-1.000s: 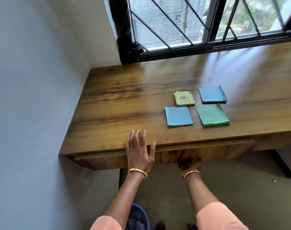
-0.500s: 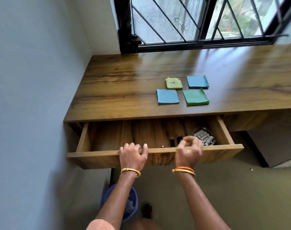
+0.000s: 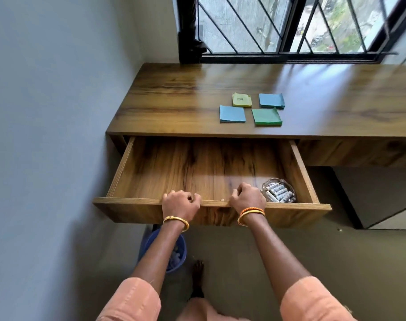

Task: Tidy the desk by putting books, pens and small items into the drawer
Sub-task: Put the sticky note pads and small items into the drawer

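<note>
Wood-grain brown covers both the desk (image 3: 174, 98) and its drawer (image 3: 197, 167), which stands pulled well out toward the viewer beneath the desk's near edge. The left hand (image 3: 180, 205) and right hand (image 3: 247, 199) are apart, each curled shut over the drawer's front lip (image 3: 128, 201). Inside, at the near right corner, a clear glass dish (image 3: 279, 192) holds small white cylinders, possibly batteries; their print is too small to read. The rest of the drawer floor looks bare. On the desktop, right of centre and near the front edge, four square paper pads sit close together but apart: a blue pad (image 3: 232, 114) near left, a green pad (image 3: 267, 116) near right, a yellow pad (image 3: 242, 99) far left and a second blue pad (image 3: 271, 100) far right. The yellow one carries a small dark label, unreadable. The pads are probably light, thin and slightly floppy; loose top sheets could fan, so pinching each across its edges, thumb on top, seems wise. No books or pens are visible.
</note>
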Action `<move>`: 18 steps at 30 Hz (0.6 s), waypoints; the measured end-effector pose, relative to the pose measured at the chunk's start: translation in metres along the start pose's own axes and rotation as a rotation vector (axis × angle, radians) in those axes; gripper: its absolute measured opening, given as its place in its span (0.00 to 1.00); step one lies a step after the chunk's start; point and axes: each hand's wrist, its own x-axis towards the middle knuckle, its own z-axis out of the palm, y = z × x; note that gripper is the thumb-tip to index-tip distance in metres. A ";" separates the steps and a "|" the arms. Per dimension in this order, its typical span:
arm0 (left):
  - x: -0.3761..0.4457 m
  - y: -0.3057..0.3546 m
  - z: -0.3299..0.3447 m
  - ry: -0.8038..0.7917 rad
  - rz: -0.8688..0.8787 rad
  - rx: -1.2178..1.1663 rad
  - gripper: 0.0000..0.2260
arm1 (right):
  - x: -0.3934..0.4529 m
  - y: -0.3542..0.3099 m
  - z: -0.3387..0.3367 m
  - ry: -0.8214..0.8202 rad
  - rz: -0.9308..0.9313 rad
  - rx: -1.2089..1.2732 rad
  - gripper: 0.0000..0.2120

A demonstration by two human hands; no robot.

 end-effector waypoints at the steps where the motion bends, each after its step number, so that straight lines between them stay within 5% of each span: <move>1: 0.002 0.001 -0.003 -0.043 -0.021 -0.007 0.19 | 0.002 0.001 -0.001 -0.028 0.035 0.045 0.08; 7: 0.035 0.015 -0.025 -0.368 -0.145 -0.148 0.17 | 0.038 0.004 -0.024 -0.085 0.249 0.355 0.08; 11: 0.091 0.058 -0.045 -0.202 -0.139 -0.363 0.16 | 0.113 -0.009 -0.062 0.102 0.272 0.441 0.09; 15: 0.168 0.115 -0.045 -0.068 -0.085 -0.444 0.11 | 0.205 -0.021 -0.086 0.175 0.310 0.314 0.21; 18: 0.224 0.154 -0.040 -0.054 -0.036 -0.406 0.21 | 0.257 -0.028 -0.092 0.120 0.349 0.194 0.31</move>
